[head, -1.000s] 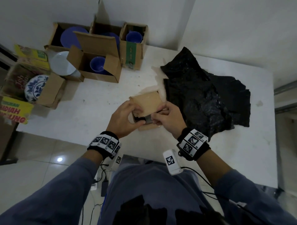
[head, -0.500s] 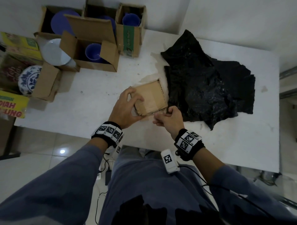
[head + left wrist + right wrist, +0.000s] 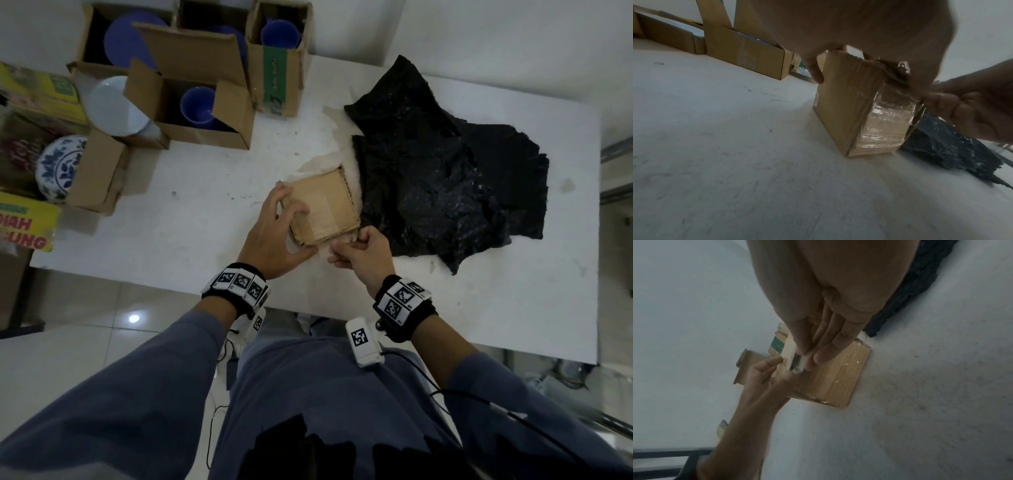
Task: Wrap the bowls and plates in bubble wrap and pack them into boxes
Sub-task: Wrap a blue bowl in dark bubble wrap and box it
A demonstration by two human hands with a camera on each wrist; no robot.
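Note:
A small cardboard box [image 3: 329, 205] stands closed near the front of the white table [image 3: 171, 212]. My left hand [image 3: 284, 233] holds it, fingers curled over the top's left edge and thumb on the near side. My right hand [image 3: 352, 246] pinches a strip of clear tape [image 3: 795, 360] at the box's near right corner. Clear tape covers the box's near side [image 3: 885, 123]. A crumpled sheet of black bubble wrap [image 3: 445, 178] lies just right of the box. What is inside the box is hidden.
At the back left stand open cartons: one holding a blue bowl [image 3: 198, 106], a tall one with a blue bowl [image 3: 279, 34], one with a blue plate [image 3: 126, 41]. A white plate [image 3: 113, 106] and a blue-patterned plate [image 3: 60, 168] sit further left, beside yellow cartons [image 3: 24, 226].
The box's top flap has come down flat, hiding the dark bundle seen inside a second ago. My left hand moved onto the top; my right hand shifted to the near right corner.

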